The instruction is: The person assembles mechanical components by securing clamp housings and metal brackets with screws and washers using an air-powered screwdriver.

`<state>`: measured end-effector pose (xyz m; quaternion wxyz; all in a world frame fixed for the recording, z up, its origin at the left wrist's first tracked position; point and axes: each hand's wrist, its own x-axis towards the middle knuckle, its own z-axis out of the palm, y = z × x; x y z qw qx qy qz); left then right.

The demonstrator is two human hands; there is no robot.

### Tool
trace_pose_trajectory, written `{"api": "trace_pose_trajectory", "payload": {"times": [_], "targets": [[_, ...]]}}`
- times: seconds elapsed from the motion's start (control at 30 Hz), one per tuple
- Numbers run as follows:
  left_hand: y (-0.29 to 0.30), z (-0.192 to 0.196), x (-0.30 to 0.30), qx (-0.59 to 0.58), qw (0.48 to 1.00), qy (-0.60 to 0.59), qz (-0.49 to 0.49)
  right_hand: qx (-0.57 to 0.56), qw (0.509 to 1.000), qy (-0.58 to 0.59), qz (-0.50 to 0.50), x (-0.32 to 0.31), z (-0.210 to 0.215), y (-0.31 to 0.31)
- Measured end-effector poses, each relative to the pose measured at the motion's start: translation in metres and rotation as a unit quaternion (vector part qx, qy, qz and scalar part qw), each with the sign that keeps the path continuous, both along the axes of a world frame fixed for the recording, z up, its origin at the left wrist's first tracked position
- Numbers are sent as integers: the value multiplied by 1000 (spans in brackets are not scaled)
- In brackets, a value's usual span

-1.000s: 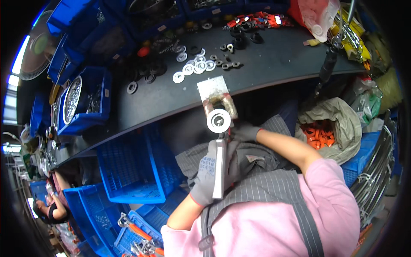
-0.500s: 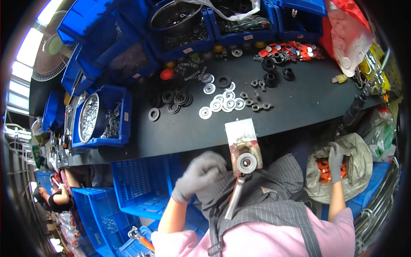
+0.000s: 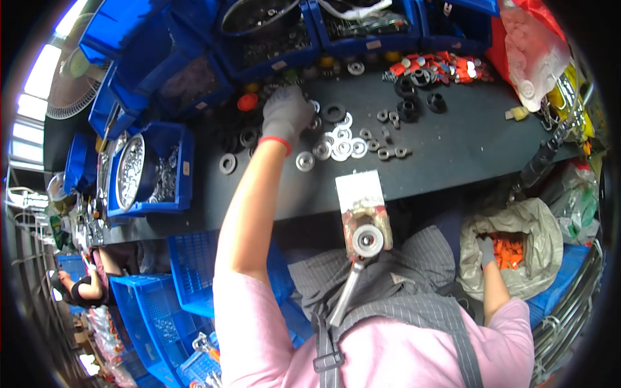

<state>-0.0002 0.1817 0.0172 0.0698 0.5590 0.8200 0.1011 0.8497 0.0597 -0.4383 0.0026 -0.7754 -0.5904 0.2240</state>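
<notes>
Your left hand (image 3: 286, 113), in a grey glove with a red cuff, is stretched out over the far part of the dark table (image 3: 446, 152), among small loose parts. Its fingers are curled and mostly hidden behind the back of the glove, so you cannot tell whether they grip anything. A red round piece (image 3: 247, 101) lies just to its left, black rings (image 3: 248, 136) lie near its wrist, and a cluster of silver discs (image 3: 343, 147) lies to its right.

Your right hand (image 3: 487, 247), also gloved in grey, is down in the mouth of a pale sack (image 3: 543, 262), at the left side of a heap of orange pieces (image 3: 510, 252). Its fingertips are out of clear sight, and whether they have closed on a piece cannot be told.

In front of you, between your arms, a fixture with a pale plate (image 3: 359, 192) juts from the table's near edge. A silver round part (image 3: 367, 240) sits at the fixture's near end, with a silver handle (image 3: 347, 294) slanting from it toward your apron (image 3: 414, 323); neither hand touches them.

Farther right on the table are small metal fittings (image 3: 386, 154), black flanged parts (image 3: 407, 110) and a pile of red-orange pieces (image 3: 446, 68). Blue bins (image 3: 259, 68) line the back.
</notes>
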Motion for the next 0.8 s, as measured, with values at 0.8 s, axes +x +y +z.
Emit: {"api": "trace_pose_trajectory", "payload": {"times": [0.8], "targets": [[-254,45,149,168,911,-248,-282,-83,924,372,39,-81,96,-38]]}}
